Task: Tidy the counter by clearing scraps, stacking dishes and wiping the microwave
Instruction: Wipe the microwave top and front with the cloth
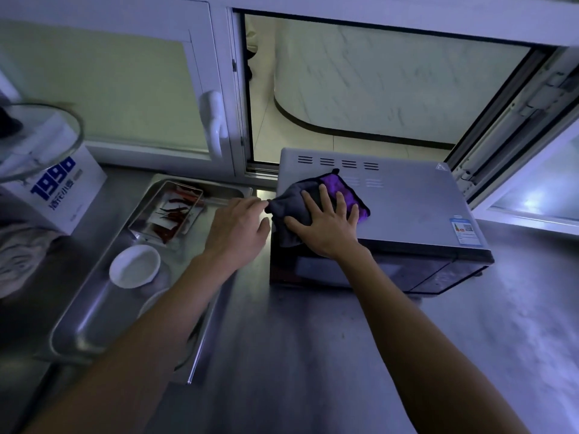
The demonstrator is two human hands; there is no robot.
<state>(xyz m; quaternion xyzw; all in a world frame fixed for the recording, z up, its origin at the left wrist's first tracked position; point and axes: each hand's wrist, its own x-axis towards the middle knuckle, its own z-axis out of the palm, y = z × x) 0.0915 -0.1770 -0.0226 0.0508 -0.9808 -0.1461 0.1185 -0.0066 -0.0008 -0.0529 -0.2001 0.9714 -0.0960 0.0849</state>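
Observation:
A silver microwave (407, 202) stands on the steel counter below an open window. A grey and purple cloth (332, 186) lies on its top near the left edge. My right hand (326, 227) presses flat on the cloth with fingers spread. My left hand (238, 227) is just left of the microwave, its fingertips pinching the cloth's left corner that hangs over the edge. To the left, a large steel tray (91, 327) holds a small metal tray of red chillies (169, 211) and a white bowl (134, 266).
A white box with blue print (59, 189) stands at the far left under a glass lid (37, 136). A crumpled pale cloth (18, 255) lies beside it. The window sash (513, 130) swings inward at the right. Bare steel counter (313, 355) lies in front.

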